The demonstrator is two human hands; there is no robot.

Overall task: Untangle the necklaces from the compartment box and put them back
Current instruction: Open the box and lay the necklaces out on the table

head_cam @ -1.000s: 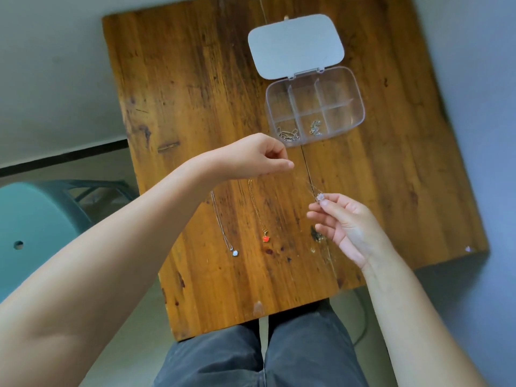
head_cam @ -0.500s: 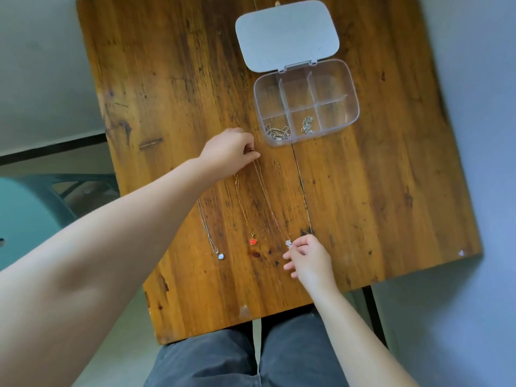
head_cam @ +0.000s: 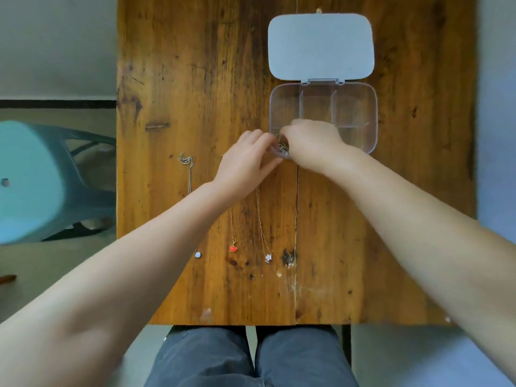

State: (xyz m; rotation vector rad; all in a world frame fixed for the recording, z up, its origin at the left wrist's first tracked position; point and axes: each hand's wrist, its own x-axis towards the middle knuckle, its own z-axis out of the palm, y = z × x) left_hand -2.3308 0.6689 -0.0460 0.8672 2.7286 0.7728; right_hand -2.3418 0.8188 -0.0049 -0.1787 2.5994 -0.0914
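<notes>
The clear compartment box (head_cam: 360,107) lies open at the table's far right, its grey lid (head_cam: 321,46) flipped back. My right hand (head_cam: 312,143) reaches into the near-left compartment and pinches a tangled necklace (head_cam: 282,147) there. My left hand (head_cam: 245,160) holds the box's near-left corner, fingers touching the tangle. Three necklaces lie straightened side by side on the wood. One is silver (head_cam: 187,163) with a pale pendant (head_cam: 197,255). The second carries a red heart pendant (head_cam: 233,248), the third a flower pendant (head_cam: 268,257). My left forearm covers parts of their chains.
The wooden table (head_cam: 349,247) has a seam down its middle and a near edge just above my knees (head_cam: 251,358). A teal plastic stool (head_cam: 33,180) stands to the left of the table.
My right hand let go of the flower pendant near the front and rose to the box. My left hand shifted right to the box corner. The third necklace now lies on the table.
</notes>
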